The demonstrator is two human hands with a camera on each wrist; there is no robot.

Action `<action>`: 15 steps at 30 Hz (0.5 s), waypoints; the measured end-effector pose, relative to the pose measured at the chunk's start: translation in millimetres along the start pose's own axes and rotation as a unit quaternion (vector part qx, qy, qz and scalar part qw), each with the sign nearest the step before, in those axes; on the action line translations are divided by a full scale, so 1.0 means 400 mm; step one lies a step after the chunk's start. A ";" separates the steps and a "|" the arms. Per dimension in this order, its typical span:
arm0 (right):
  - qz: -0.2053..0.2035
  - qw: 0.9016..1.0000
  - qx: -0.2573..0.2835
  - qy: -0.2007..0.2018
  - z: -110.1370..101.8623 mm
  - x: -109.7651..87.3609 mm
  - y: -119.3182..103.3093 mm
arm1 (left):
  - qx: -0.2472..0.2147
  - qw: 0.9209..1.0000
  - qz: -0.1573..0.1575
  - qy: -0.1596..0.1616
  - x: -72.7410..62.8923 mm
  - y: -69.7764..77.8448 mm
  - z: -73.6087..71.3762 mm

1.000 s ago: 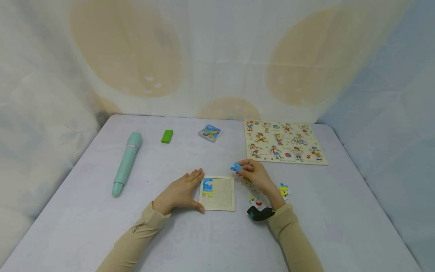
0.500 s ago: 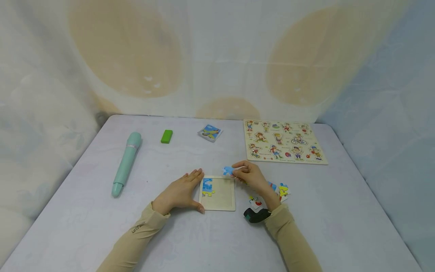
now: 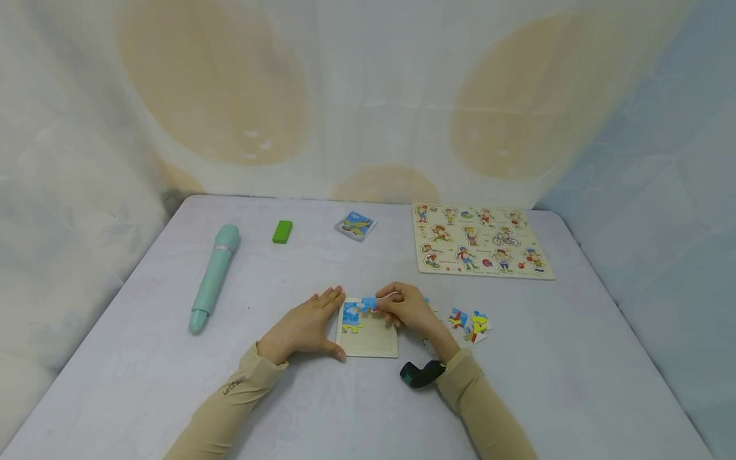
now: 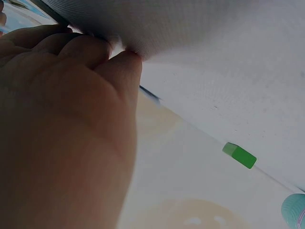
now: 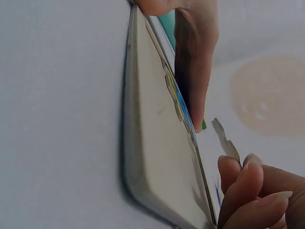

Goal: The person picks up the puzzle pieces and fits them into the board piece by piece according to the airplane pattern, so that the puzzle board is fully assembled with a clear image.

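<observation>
A square wooden puzzle tray lies on the table, with joined blue and yellow pieces along its upper left. My left hand rests flat at the tray's left edge, fingers straight and thumb spread toward the lower corner. Between thumb and fingertips my right hand pinches a blue jigsaw piece over the tray's top edge, beside the joined pieces. In the right wrist view that jigsaw piece shows edge-on, raised off the tray. Several loose puzzle pieces lie right of the right hand, some partly hidden by it.
A wooden peg board with cartoon figures lies at the back right. Behind the tray are a picture card and a green block. A mint-green microphone-shaped object lies to the left. A dark strap sits at the right wrist.
My right hand has carried the blue jigsaw piece left and toward me, from beyond the tray's upper right corner to over its top edge. The left hand has stayed still.
</observation>
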State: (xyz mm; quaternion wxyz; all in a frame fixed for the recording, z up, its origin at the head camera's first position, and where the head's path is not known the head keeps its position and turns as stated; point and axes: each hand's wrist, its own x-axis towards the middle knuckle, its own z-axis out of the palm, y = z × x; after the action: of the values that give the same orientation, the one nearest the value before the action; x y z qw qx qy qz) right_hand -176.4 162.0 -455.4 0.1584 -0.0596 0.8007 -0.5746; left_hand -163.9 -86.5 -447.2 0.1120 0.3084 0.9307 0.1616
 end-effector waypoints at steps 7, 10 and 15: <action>0.008 0.999 -0.029 0.009 0.016 0.001 -0.002 | -0.003 1.000 0.000 -0.003 0.000 0.000 -0.001; 0.012 0.999 -0.042 0.016 0.021 -0.003 -0.007 | -0.003 1.000 0.000 -0.002 0.000 0.000 -0.001; 0.024 0.996 -0.071 0.038 0.035 -0.005 -0.015 | -0.001 1.000 0.002 -0.001 0.001 -0.001 -0.001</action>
State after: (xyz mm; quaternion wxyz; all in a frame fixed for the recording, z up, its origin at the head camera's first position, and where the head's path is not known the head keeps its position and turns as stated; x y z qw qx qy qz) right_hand -170.6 147.9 -453.5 0.1365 -0.0297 0.8462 -0.5143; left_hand -164.4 -86.8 -447.1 0.1130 0.3108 0.9296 0.1625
